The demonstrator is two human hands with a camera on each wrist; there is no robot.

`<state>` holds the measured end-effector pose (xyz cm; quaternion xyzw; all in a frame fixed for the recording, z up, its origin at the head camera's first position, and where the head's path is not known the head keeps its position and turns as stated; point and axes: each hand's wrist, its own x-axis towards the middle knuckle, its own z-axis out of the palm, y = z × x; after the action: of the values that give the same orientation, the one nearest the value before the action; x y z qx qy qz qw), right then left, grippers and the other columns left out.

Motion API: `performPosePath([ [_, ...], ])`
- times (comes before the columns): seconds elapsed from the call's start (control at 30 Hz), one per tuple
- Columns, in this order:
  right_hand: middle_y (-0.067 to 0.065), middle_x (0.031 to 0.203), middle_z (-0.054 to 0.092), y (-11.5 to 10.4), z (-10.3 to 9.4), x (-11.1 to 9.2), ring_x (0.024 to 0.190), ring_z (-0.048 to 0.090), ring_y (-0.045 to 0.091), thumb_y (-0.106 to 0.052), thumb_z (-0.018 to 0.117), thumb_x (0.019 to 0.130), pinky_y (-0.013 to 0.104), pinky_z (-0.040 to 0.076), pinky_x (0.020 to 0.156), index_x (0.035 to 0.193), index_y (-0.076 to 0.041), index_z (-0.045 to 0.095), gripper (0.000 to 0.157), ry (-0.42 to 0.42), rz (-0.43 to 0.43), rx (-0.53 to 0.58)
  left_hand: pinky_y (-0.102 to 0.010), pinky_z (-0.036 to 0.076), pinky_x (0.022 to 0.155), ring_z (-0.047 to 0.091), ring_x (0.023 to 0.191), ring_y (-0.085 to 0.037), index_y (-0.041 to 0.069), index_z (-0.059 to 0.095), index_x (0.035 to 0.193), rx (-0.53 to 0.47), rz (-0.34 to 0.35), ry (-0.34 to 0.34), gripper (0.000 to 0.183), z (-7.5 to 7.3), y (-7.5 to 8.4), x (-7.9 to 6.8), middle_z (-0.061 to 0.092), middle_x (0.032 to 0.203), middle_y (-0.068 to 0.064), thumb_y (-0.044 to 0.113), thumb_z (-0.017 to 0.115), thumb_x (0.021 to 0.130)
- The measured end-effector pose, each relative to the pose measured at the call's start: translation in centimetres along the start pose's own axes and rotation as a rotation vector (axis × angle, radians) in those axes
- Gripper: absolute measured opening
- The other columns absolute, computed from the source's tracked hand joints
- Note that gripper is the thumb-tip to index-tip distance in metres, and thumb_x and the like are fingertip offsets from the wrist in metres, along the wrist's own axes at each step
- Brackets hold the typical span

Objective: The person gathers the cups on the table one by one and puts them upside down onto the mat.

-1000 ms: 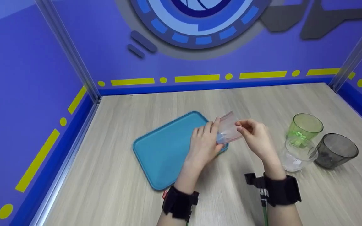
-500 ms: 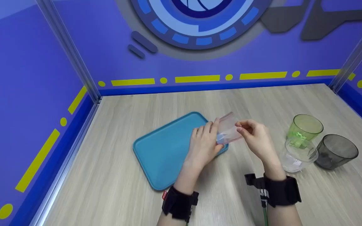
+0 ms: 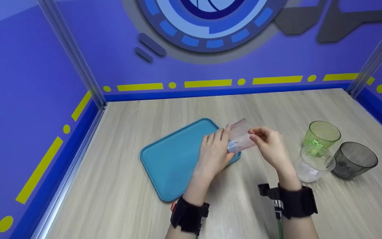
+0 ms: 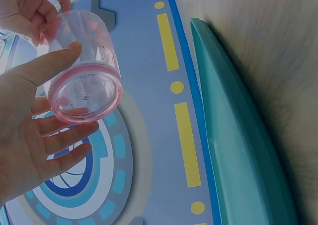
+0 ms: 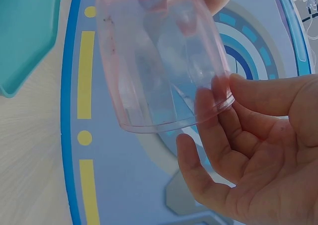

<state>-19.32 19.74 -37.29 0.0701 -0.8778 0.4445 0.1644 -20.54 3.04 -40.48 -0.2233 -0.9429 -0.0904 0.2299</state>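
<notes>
A see-through pink cup (image 3: 240,134) lies sideways in the air between both hands, over the right corner of a teal tray (image 3: 174,159). My left hand (image 3: 213,149) grips it near its base; in the left wrist view the thumb presses the wall of the cup (image 4: 102,41) and the fingers pass behind it. With thumb and fingertips, my right hand (image 3: 272,144) pinches the cup's rim. The right wrist view shows the rim of the cup (image 5: 159,128) between that thumb and the fingers, with one finger standing apart.
On the right of the wood-look table (image 3: 118,132) stand a green cup (image 3: 323,132), a clear cup (image 3: 313,169) and a dark grey cup (image 3: 355,161), close together. Blue printed walls (image 3: 211,73) enclose the back and sides. Each wrist wears a black strap (image 3: 298,200).
</notes>
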Motion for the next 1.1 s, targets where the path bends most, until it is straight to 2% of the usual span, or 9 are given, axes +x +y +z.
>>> performPosePath([
  [0.27,0.019,0.095,0.066,0.03,0.09,0.06,0.083,0.062,0.026,-0.002,0.059,0.086,0.010,0.043,0.065,0.099,0.007,0.064,0.016,-0.003,0.002,0.001,-0.034,0.045,0.087,0.056,0.104,-0.019,0.010,0.035,0.138,-0.015,-0.009,0.006,0.081,-0.01,-0.14,-0.07,0.056,0.122,-0.005,0.049,0.069,0.074],
  [0.67,0.020,0.096,0.066,0.09,0.18,0.13,0.084,0.062,0.027,-0.001,0.058,0.086,0.010,0.043,0.066,0.099,0.007,0.064,0.016,-0.013,0.017,0.003,-0.039,0.046,0.090,0.056,0.107,-0.023,0.009,0.033,0.139,-0.175,-0.022,-0.022,0.081,-0.05,-0.31,-0.06,0.053,0.124,-0.009,0.038,0.072,0.075],
  [1.1,0.021,0.095,0.066,0.37,0.36,0.22,0.084,0.062,0.028,-0.001,0.058,0.086,0.010,0.044,0.065,0.098,0.008,0.064,0.016,-0.019,0.025,0.006,-0.040,0.046,0.089,0.055,0.110,-0.023,0.010,0.032,0.140,-0.203,-0.031,-0.034,0.080,-0.18,-0.53,-0.07,0.052,0.126,-0.009,0.037,0.071,0.076],
])
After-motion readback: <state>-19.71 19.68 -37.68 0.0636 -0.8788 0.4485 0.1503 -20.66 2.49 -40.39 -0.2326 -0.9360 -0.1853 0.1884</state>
